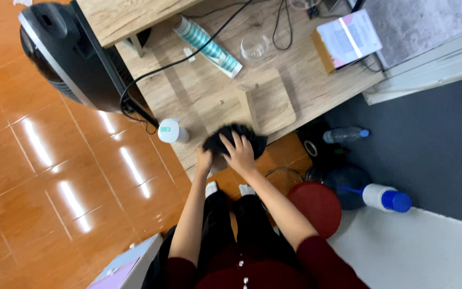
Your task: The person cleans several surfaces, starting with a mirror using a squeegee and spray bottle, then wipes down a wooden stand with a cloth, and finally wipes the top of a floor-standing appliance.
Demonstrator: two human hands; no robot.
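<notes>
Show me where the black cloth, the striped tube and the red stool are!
black cloth [253, 140]: head view, on its right edge beside the hand.
striped tube [208, 46]: head view, on the middle of its body.
red stool [316, 206]: head view, on the middle of its round seat.

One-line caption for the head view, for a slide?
Both hands, left hand and right hand, press a crumpled black cloth at the light wooden desk's edge.

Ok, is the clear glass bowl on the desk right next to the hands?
No, the clear glass bowl sits far up the desk, while both hands press the black cloth at the near edge.
</notes>
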